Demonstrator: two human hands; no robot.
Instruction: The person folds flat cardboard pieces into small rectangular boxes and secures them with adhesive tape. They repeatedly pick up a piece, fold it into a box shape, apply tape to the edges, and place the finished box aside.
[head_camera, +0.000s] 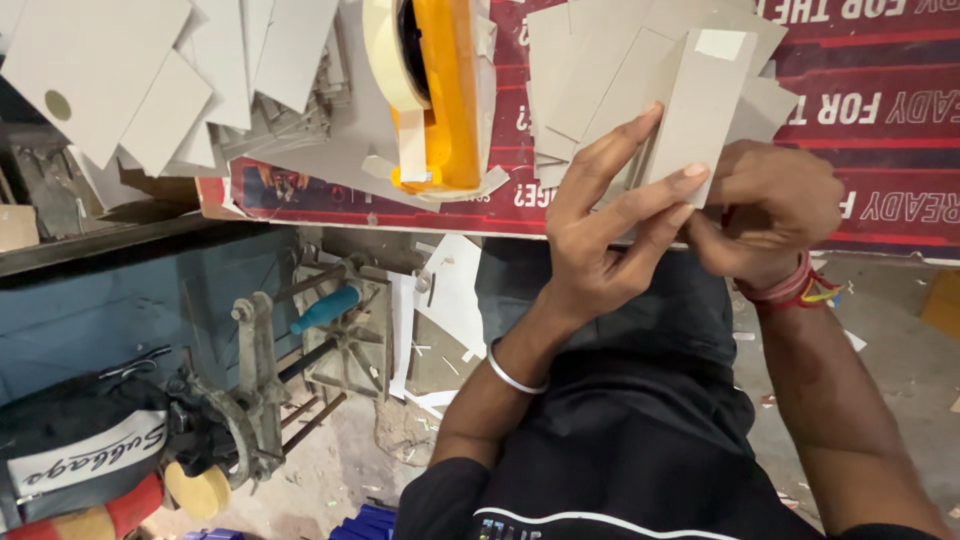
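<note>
Holding now: my left hand (610, 225) and my right hand (765, 215) meet on one narrow grey cardboard strip (700, 110) at the near edge of the desk (880, 170).
Left hand: fingers spread wide and laid flat against the strip's face, index and middle reaching up along it, thumb side towards me; a silver bangle (510, 375) sits on the wrist.
Right hand: curled closed around the strip's lower right edge, pinching it from the side; red thread bands (790, 290) circle the wrist.
Strip position: upright and a little tilted, its lower end between my two hands, its upper end rising above my fingertips; a pale tape patch (722, 43) sits at its top.
Behind the strip: a loose fan of similar grey cardboard pieces (590, 70) lies on the red printed sheet (870, 110) covering the desk, touching or just under the strip; I cannot tell which.
Doing it well: I judge that the flat left fingers should press evenly so the board stays unbent, while the right pinch stays close to the edge and keeps the strip square to the pieces beneath.
Nearby: an orange tape dispenser (440, 90) with a cream roll stands left of my hands, well apart from a stack of white card sheets (150, 80) further left.
</note>
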